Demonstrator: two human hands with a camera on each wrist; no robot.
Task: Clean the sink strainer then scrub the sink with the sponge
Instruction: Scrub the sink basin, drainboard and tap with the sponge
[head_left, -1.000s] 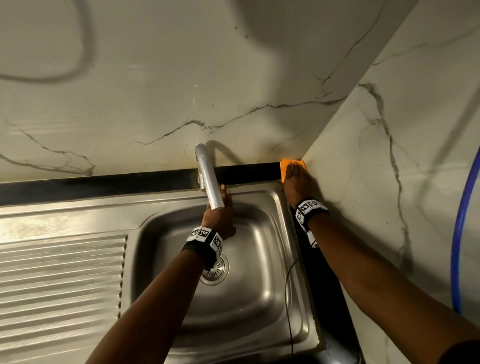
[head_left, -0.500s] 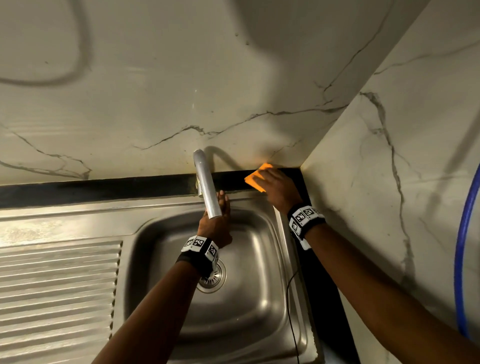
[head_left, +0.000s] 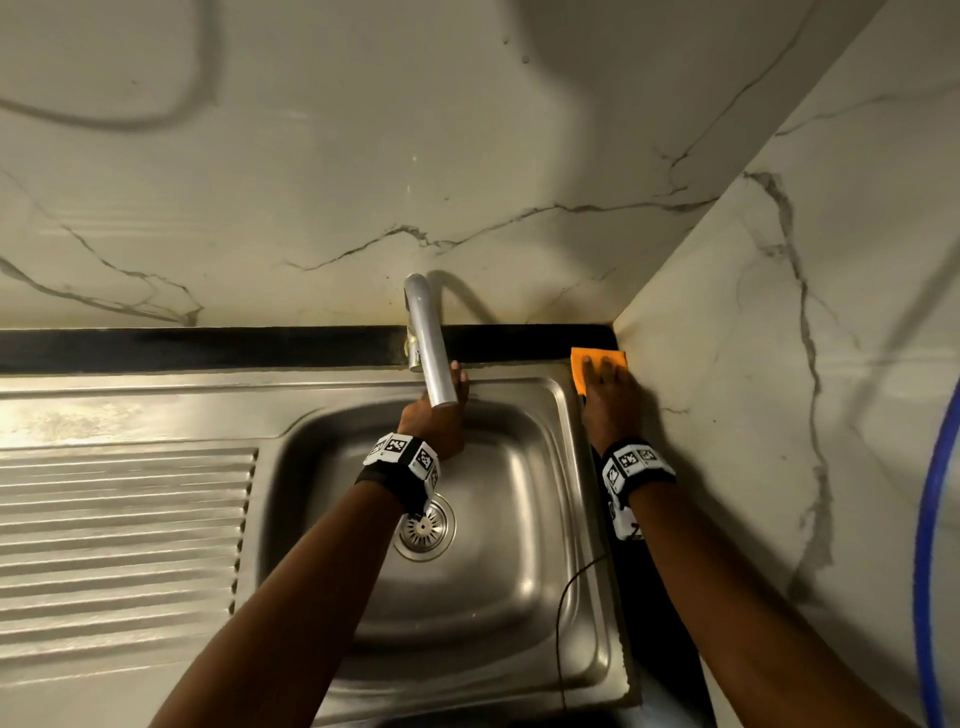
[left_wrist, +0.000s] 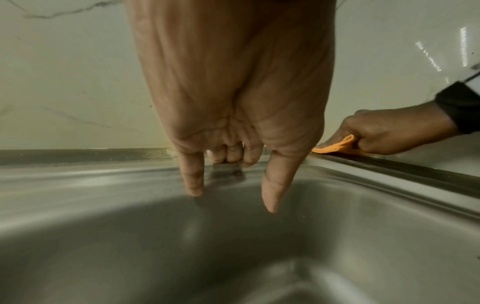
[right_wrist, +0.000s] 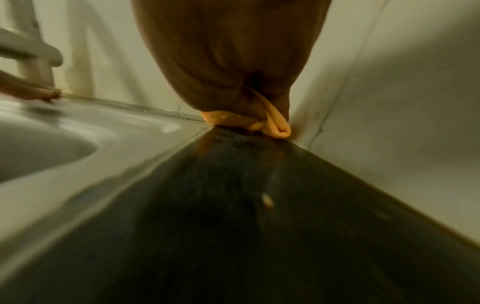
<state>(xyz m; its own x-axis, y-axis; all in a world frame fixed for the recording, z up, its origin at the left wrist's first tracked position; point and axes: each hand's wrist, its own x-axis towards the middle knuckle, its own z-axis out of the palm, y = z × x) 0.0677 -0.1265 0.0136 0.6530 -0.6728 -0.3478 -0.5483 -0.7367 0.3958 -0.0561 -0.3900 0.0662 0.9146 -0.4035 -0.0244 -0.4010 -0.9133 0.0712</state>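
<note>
Two marble walls (head_left: 363, 156) corner the steel sink (head_left: 519, 597); right hand (head_left: 610, 400) grips sponge (head_left: 597, 364), left hand (head_left: 436, 421) loose.

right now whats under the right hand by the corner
An orange sponge, folded, pressed by the right hand onto the black counter strip beside the sink. The fingers cover most of it; its underside is hidden.

Only a "Z" can be read, on the right wristband (head_left: 631, 527); its other markings are coded squares.
</note>
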